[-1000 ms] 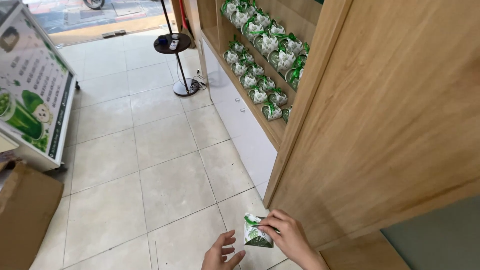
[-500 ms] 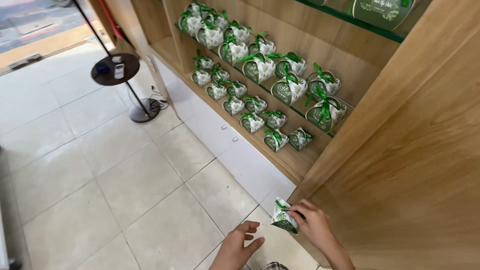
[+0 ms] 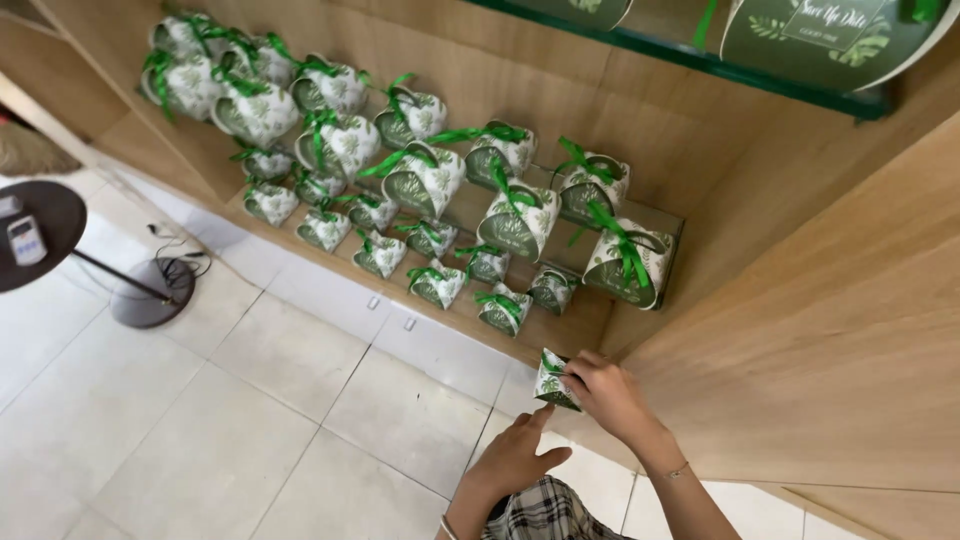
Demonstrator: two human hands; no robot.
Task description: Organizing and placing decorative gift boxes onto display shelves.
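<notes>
The right hand [image 3: 607,397] pinches a small green-and-white gift box [image 3: 554,381]. The left hand [image 3: 517,455], at its seven o'clock, has fingers apart, index fingertip touching the box.

Bright, even daylight; sharp, slight wide-angle edge distortion.
</notes>
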